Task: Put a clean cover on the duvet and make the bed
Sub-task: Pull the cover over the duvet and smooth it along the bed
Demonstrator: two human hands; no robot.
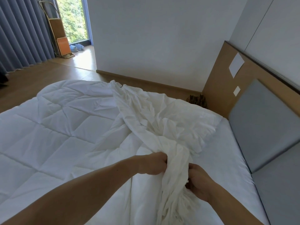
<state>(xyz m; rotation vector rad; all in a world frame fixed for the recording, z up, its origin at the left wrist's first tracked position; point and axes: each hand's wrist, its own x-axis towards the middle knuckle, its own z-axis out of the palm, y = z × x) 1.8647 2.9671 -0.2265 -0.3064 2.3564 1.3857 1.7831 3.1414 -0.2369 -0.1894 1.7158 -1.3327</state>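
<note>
The cover (pixel 155 120), thin, creased, cream-white cloth, lies bunched in a rope-like band from the upper middle to the bottom centre of the frame, over the puffy, diamond-quilted white duvet (pixel 53 127) filling the left. The left hand (pixel 152 163) and right hand (pixel 198 182) each grip its gathered end.

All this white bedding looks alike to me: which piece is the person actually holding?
The thin, creased cover, bunched in both the left hand and right hand. The duvet beneath is puffy and quilted in squares.
</note>
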